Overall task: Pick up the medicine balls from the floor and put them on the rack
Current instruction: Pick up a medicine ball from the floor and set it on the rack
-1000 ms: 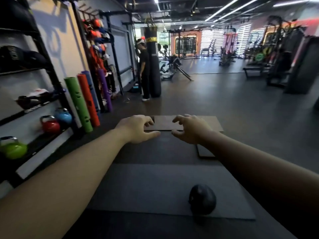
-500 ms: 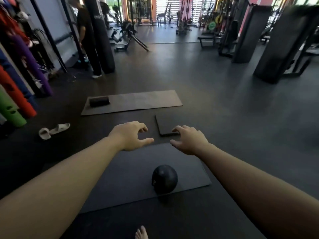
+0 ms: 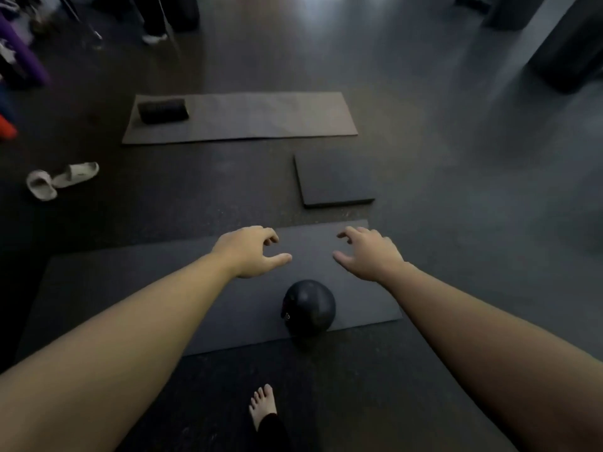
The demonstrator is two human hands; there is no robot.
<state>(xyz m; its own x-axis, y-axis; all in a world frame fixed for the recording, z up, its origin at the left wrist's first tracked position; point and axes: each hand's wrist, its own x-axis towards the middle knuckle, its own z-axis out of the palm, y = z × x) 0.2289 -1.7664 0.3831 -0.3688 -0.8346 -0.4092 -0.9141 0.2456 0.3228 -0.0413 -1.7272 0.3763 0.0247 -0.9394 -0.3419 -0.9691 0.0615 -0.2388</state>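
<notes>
Hands are spreading wider than before: left hand (image 3: 248,252) hovering loosely curled, empty; medicine ball (image 3: 309,308) sitting lower-centre at the edge of the mat (image 3: 130,288); right hand (image 3: 372,256) hanging open. A lopsided grab is risking a roll — onto the bare foot (image 3: 262,406).

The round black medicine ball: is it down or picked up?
Down. The round black medicine ball lies on the dark grey floor mat; the left hand and right hand hover apart from it.
</notes>
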